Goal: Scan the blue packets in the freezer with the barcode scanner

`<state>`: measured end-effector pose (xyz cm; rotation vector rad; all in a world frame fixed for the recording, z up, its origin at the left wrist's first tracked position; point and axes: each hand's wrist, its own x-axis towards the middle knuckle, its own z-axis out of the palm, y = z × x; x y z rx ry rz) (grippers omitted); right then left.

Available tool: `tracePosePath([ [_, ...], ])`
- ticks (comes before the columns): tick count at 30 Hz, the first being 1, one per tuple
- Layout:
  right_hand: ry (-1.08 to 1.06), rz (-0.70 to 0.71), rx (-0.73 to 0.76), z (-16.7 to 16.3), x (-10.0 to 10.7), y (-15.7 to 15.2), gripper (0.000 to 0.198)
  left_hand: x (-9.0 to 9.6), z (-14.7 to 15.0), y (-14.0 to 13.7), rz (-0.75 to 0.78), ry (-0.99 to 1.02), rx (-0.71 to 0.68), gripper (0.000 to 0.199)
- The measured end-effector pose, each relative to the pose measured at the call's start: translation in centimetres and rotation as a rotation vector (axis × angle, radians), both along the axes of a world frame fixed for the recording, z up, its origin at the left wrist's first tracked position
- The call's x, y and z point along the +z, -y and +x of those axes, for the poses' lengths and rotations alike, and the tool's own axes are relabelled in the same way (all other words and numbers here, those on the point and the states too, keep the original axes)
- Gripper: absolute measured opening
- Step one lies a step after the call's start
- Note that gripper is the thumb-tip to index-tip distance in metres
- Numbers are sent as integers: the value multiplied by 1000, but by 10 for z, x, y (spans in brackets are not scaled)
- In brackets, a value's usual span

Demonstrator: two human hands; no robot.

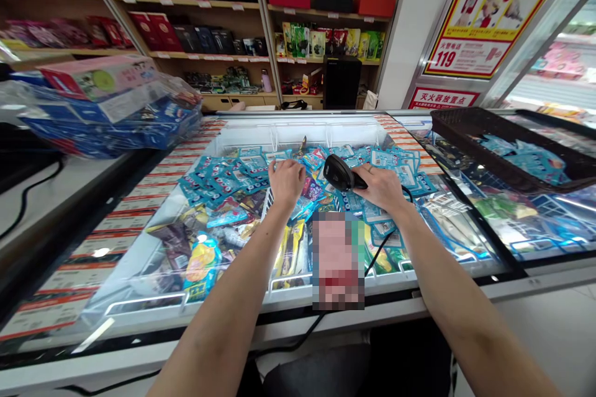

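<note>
My right hand (382, 188) is wrapped round the handle of a black handheld barcode scanner (339, 175), whose head points left toward my other hand. Its black cable (380, 254) runs down over the freezer's front edge. My left hand (286, 185) is bent with its fingers curled down just left of the scanner; what they hold, if anything, is hidden. Around both hands, small blue packets (218, 177) lie spread over the top of a chest freezer (135, 316). Beneath the glass are ice-cream packs, one of them blue and orange (202, 263).
Blue boxes in clear plastic (112, 115) are stacked at the left. A dark basket (512, 152) with blue packets stands at the right. Behind the freezer rise shelves (195, 3) of bottles and boxes. A blurred-out patch (338, 260) covers the front middle.
</note>
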<state>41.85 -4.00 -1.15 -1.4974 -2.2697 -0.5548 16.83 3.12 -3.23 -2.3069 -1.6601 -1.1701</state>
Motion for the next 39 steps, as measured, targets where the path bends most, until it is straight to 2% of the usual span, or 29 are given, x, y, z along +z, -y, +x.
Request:
tracePosePath([
  [2,3,-6,-3,0,1,0,34,-6,1,-4,-10,-37,9,24],
  [5,2,-14,-9,1,1,0,34,-11,2,-6,55,2,99,24],
  [14,0,5,-23,4,0,-1,34,-12,0,-6,84,102,258,28],
  [17,3,7,-59,7,1,-1,35,-8,1,-6,88,91,155,35],
  [22,1,18,-109,8,4,1,37,2,6,-2,-50,-178,-365,41],
  [24,8,22,-112,7,4,1,37,4,8,0,-104,-268,-508,39],
  [25,11,23,-112,7,5,2,36,4,9,1,-121,-289,-538,38],
  [27,11,25,-110,6,4,2,36,3,10,2,-124,-284,-513,35],
  [32,6,37,-109,5,3,2,37,0,9,2,-60,-221,-293,35],
  [34,10,44,-114,5,2,2,37,1,9,2,-43,-213,-254,33],
  [39,28,46,-106,5,1,0,34,3,10,2,-46,-230,-404,31],
])
